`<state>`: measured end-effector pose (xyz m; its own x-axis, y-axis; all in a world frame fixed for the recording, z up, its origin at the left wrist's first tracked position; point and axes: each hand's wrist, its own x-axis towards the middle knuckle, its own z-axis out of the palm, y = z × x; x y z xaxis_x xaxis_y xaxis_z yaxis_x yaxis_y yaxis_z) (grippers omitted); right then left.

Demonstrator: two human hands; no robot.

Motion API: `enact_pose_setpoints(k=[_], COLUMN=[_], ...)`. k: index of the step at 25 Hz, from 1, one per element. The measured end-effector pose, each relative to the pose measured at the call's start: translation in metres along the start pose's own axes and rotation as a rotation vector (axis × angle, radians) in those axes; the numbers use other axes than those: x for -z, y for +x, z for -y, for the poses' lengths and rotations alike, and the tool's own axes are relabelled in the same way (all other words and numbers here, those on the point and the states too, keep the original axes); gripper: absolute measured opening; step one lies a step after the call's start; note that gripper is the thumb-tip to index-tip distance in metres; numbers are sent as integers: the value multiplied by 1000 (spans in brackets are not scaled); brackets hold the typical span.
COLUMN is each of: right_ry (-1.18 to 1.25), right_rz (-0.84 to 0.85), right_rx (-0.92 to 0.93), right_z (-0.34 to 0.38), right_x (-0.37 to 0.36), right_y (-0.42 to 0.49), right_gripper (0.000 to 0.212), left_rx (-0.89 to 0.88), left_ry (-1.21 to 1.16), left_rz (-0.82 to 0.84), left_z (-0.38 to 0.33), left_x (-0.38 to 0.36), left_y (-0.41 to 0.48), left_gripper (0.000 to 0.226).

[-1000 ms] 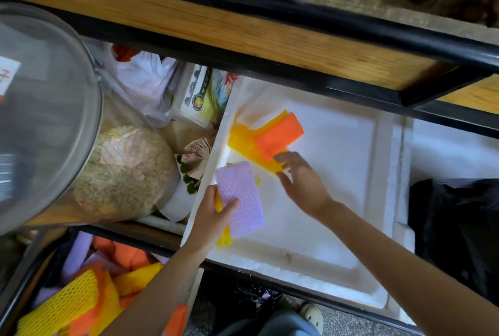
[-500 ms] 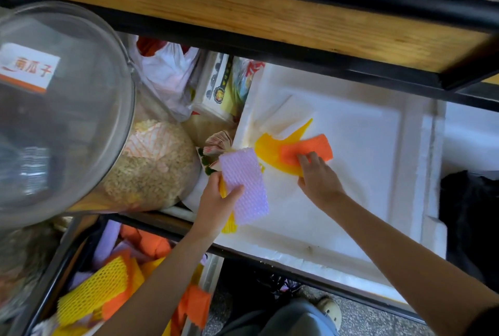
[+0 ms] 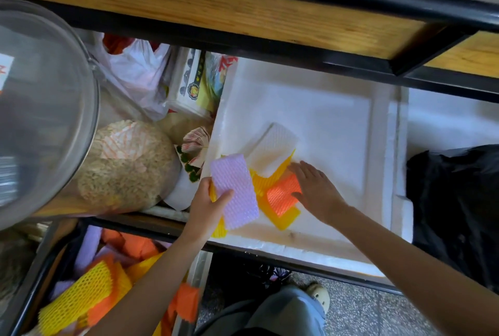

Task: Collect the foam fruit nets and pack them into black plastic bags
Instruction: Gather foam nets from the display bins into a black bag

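Inside tray [image 3: 337,119]: left hand [image 3: 208,206] grips purple net [image 3: 235,190]; right hand [image 3: 316,192], flat, presses orange net [image 3: 282,196] (likely light, soft; pinch an edge).

Black-framed wooden shelving [image 3: 243,19] over speckled grey floor [image 3: 378,311]

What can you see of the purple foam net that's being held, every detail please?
The purple foam net is a flat, pale lilac rectangle of soft-looking foam with a dimpled mesh surface. It lies tilted over the near-left corner of the white foam tray. The left grip, a bare hand, holds its lower left edge, thumb on top, with a yellow net pressed beneath it. Whether it touches the tray cannot be told.
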<state>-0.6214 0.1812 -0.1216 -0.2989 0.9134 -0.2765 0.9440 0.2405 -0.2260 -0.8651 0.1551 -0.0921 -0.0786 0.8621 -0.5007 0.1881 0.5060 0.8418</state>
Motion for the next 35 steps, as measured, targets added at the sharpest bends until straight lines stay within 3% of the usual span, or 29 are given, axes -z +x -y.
enact_pose_setpoints(k=[2,6,8,11,13,15,17,19,22,25,27,29,31,35], right_ry=[-62,-70,141,603,880,997,1007,945,841,779,750,843,935,1058], right_rz=[71,141,87,-135,-204,-191,-158,-131,-131,-276,-212,-75,-10,-85], right_rx=[3,-22,-93,-229,-292,-330,-349,-365,-265,-314,-529,-745,-809,-803], right_z=[-3,-10,-14,-2,21,46,66,78,82,66,51,46,48,43], right_x=[-3,5,16,31,39,39,34,30,27,23,22,18,14,12], right_y=[5,-1,-11,-27,-33,-33,-29,-24,-16,6,28,46,54,56], right_gripper=[61,36,30,20,18,18,18,19,15,41,70,85,85,67], left_rx=[9,-8,-24,-49,-29,15,21,-19,-100,-114,-105,-88,-77,-68], left_ry=[-9,40,41,62,42,8,-79,-243,-304,-222,-215,-195,-172,-169], left_rz=[9,14,-23,-88,-55,-11,62,161,129,44,34,10,-10,-48], left_z=[3,5,4,-1,-6,-13,-21,-27,-22,-15,-9,-5,-1,4], left_x=[6,15,17,9,-5,-20,-30,-32,-20,-2,8,13,16,23], left_y=[-2,-3,-1,-3,-11,-22,-30,-33,-30,-28,-29,-31,-33,-34], left_gripper=[29,28,34,46,34,18,14,26,43,43,43,42,38,35])
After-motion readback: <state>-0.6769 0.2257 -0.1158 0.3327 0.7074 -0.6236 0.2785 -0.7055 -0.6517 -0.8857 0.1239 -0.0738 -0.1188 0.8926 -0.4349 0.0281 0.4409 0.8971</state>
